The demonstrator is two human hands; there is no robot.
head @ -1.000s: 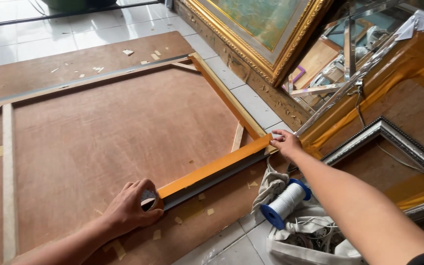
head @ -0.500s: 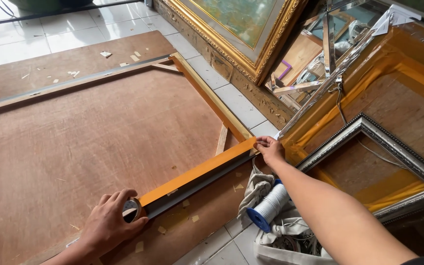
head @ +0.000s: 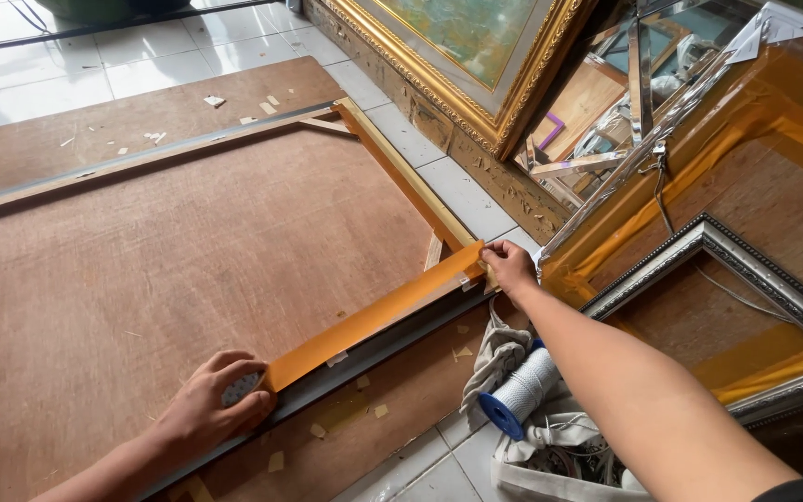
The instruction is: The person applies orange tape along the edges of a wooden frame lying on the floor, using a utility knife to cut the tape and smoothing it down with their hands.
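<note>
A large picture frame lies face down on the floor, its brown backing board (head: 197, 251) up. A strip of orange-brown tape (head: 374, 316) runs along the frame's near edge. My left hand (head: 211, 404) grips the tape roll (head: 242, 386) at the strip's left end, pressed to the board. My right hand (head: 508, 267) pinches the strip's free end against the frame's near right corner (head: 471, 251). The dark frame moulding (head: 374, 358) shows just below the tape.
A gold-framed painting (head: 476, 56) leans at the back right. More frames with taped backs (head: 745, 279) lean at the right. A blue spool of white string (head: 522, 395) lies on a grey cloth (head: 499, 358) by my right forearm. White floor tiles (head: 67, 74) lie beyond.
My left hand with the roll has slid left along the near edge, lengthening the tape strip. My right hand has kept its hold at the corner. The view has shifted slightly.
</note>
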